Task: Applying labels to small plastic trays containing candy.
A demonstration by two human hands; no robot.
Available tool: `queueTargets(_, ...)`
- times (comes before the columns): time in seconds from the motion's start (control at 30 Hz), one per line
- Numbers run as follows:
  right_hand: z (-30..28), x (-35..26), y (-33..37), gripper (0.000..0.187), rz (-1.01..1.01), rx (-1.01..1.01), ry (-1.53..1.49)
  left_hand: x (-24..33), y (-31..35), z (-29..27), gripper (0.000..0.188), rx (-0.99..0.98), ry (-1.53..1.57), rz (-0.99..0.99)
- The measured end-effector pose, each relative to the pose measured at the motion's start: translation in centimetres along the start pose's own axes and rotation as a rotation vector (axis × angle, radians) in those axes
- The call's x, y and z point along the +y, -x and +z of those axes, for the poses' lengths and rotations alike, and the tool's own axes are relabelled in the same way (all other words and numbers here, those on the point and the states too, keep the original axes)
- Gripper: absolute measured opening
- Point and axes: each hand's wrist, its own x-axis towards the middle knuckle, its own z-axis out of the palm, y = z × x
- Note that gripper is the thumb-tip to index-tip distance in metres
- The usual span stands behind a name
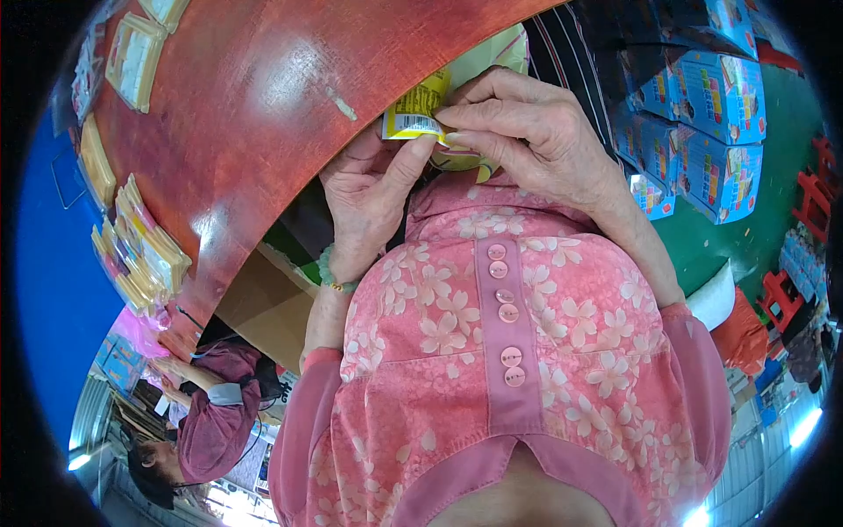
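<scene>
A small yellow packet (425, 98) with a barcode label is held up at the edge of the red table, in front of my chest. My left hand (373, 189) is closed on it, the thumb pressed along its lower edge and the other fingers behind. The thumb and forefinger of my right hand (536, 127) pinch the packet's right side. A pale green bag or sheet (496, 60) shows behind my right hand; its lower part is hidden by my fingers. On my left wrist sits a green beaded bracelet (332, 270).
Stacks of flat clear-wrapped packages (140, 241) lie along the left side of the red table (237, 114). Blue printed boxes (716, 132) are piled at the right on a green floor. Another person (215, 413) in a purple top works at the lower left. Red stools (781, 299) stand far right.
</scene>
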Motion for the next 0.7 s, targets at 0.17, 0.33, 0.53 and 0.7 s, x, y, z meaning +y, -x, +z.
queueTargets(0.17, 0.1, -0.2, -0.2, 0.021, -0.054, 0.029, 0.037, 0.1, -0.1, 0.2, 0.022, -0.016, -0.029, 0.038)
queueTargets(0.33, -0.1, -0.4, -0.1, 0.019, -0.113, 0.041, 0.104, 0.9, 0.2, 0.6, 0.018, -0.022, -0.091, -0.015)
queueTargets(0.53, -0.5, -1.1, 0.3, 0.022, -0.223, 0.035, 0.290, 0.9, 0.3, 1.0, 0.015, -0.031, -0.178, -0.013)
queueTargets(0.7, -1.0, -1.7, 1.2, 0.028, -0.246, 0.030, 0.449, 1.1, -0.2, 1.9, 0.013, -0.051, -0.234, -0.019)
